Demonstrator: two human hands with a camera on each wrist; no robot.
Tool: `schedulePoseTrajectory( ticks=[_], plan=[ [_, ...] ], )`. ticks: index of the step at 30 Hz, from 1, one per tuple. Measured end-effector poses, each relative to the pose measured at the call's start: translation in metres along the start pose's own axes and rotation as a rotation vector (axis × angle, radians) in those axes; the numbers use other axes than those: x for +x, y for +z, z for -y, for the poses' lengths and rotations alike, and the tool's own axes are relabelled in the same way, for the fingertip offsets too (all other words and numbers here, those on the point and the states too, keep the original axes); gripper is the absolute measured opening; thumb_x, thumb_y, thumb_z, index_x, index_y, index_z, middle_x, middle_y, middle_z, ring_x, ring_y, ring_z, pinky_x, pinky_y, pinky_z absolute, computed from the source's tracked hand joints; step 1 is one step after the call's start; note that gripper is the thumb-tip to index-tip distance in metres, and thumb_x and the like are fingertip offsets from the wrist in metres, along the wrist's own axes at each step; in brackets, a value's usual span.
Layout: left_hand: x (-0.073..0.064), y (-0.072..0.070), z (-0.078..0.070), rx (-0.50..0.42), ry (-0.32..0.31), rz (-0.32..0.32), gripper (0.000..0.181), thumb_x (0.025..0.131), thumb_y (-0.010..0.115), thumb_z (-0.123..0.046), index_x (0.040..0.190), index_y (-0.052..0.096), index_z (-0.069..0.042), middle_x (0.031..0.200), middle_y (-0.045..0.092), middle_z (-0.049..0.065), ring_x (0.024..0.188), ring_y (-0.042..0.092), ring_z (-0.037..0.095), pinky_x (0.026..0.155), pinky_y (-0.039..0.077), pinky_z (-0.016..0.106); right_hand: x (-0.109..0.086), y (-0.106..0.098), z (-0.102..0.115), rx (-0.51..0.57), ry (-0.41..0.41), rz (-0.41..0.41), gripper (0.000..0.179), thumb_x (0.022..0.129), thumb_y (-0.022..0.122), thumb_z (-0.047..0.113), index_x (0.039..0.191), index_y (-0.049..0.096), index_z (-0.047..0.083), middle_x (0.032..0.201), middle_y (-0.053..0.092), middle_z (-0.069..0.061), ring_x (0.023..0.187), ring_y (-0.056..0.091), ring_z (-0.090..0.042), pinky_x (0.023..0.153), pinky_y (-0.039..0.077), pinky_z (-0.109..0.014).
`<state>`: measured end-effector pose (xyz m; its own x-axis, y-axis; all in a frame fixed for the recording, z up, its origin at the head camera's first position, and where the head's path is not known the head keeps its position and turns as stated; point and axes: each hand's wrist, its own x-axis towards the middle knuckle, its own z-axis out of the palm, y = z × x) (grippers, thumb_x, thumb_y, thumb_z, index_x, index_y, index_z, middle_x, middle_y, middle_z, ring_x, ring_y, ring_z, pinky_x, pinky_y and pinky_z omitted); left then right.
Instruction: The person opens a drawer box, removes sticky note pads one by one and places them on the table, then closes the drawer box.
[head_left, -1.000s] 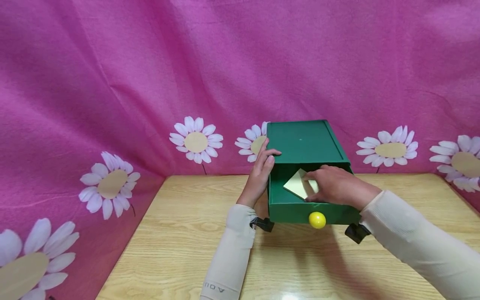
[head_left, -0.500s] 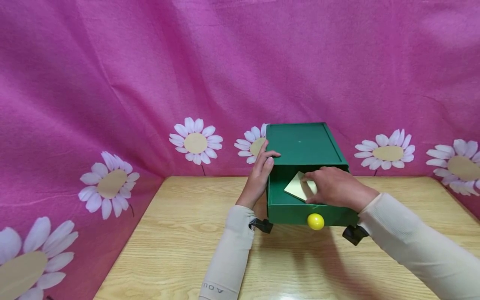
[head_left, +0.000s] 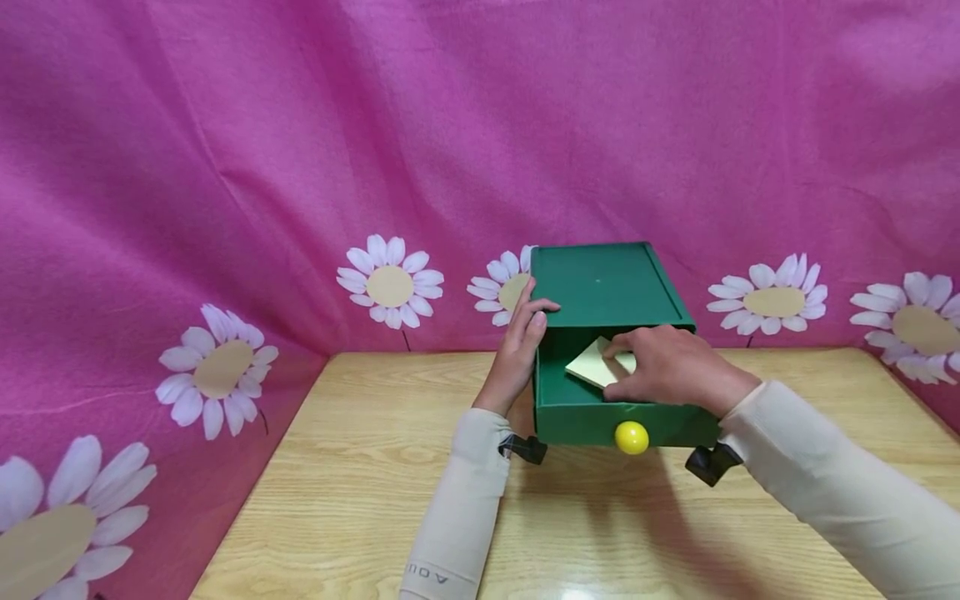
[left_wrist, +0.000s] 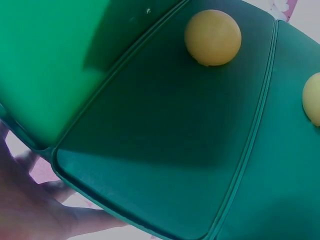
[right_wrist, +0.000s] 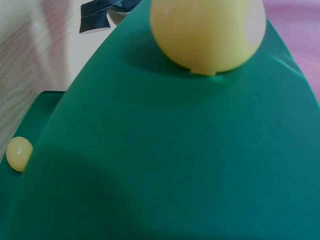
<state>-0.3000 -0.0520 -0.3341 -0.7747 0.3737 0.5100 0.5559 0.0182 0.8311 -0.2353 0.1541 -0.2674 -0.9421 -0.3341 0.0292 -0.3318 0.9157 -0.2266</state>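
Observation:
A green drawer box (head_left: 607,283) stands on the table with its upper drawer (head_left: 581,423) pulled out; a round yellow knob (head_left: 632,437) sits on the drawer front. Inside lies a pale yellow pad of sticky notes (head_left: 588,364), turned cornerwise. My right hand (head_left: 671,367) reaches over the drawer front and pinches the pad between thumb and fingers, covering its right part. My left hand (head_left: 517,358) rests against the box's left side, one finger at the top edge. In the left wrist view the left hand (left_wrist: 40,205) shows beside the green edge.
Below the pulled-out drawer, another drawer front with its own yellow knob (left_wrist: 314,99) shows in the left wrist view. A wooden table (head_left: 352,467) lies under the arms. Pink cloth (head_left: 450,150) with printed daisies hangs behind and at the sides. Black straps (head_left: 712,464) hang at the wrists.
My right thumb and forefinger have drawn closer together on the pad, and its near edge sits slightly higher. My left hand stays in place on the box.

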Motion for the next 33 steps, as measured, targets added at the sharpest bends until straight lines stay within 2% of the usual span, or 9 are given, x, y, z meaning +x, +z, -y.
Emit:
schedulePoseTrajectory(
  ticks=[5, 11, 22, 27, 33],
  plan=[
    [0.001, 0.0, 0.001, 0.008, 0.004, -0.006, 0.033, 0.106, 0.034, -0.024, 0.13, 0.048, -0.006, 0.162, 0.006, 0.007, 0.147, 0.004, 0.02, 0.114, 0.019, 0.052, 0.0, -0.005, 0.0, 0.041, 0.001, -0.005, 0.047, 0.076, 0.072, 0.042, 0.115, 0.07, 0.015, 0.098, 0.066, -0.007, 0.077, 0.053, -0.022, 0.058, 0.041, -0.03],
    [0.003, 0.0, 0.0, 0.009, 0.017, 0.003, 0.033, 0.105, 0.034, -0.023, 0.129, 0.049, -0.005, 0.162, 0.006, 0.009, 0.147, 0.004, 0.021, 0.114, 0.019, 0.051, -0.008, -0.012, 0.001, 0.122, 0.026, 0.008, 0.044, 0.077, 0.07, 0.041, 0.113, 0.07, 0.017, 0.086, 0.065, -0.001, 0.08, 0.056, -0.019, 0.059, 0.042, -0.029],
    [0.001, 0.001, -0.002, 0.015, 0.015, 0.003, 0.033, 0.105, 0.034, -0.019, 0.129, 0.048, -0.002, 0.162, 0.007, 0.011, 0.147, 0.005, 0.023, 0.114, 0.02, 0.052, -0.024, -0.024, 0.0, 0.17, 0.018, -0.015, 0.04, 0.076, 0.071, 0.036, 0.112, 0.068, 0.017, 0.087, 0.066, -0.001, 0.073, 0.056, -0.014, 0.056, 0.042, -0.029],
    [0.001, 0.0, -0.004, 0.028, 0.021, 0.003, 0.033, 0.105, 0.032, -0.019, 0.13, 0.047, -0.002, 0.162, 0.006, 0.012, 0.147, 0.005, 0.024, 0.113, 0.021, 0.052, -0.034, -0.028, -0.001, 0.186, -0.015, -0.034, 0.039, 0.077, 0.072, 0.036, 0.112, 0.066, 0.019, 0.089, 0.063, -0.001, 0.068, 0.054, -0.014, 0.055, 0.041, -0.03],
    [0.002, 0.001, -0.004, 0.022, 0.021, -0.004, 0.032, 0.105, 0.033, -0.018, 0.129, 0.047, -0.002, 0.161, 0.006, 0.012, 0.147, 0.005, 0.024, 0.113, 0.022, 0.052, -0.049, -0.035, 0.0, 0.191, -0.034, -0.066, 0.038, 0.076, 0.074, 0.037, 0.111, 0.066, 0.023, 0.094, 0.064, -0.001, 0.077, 0.056, -0.013, 0.06, 0.043, -0.03]
  ],
)
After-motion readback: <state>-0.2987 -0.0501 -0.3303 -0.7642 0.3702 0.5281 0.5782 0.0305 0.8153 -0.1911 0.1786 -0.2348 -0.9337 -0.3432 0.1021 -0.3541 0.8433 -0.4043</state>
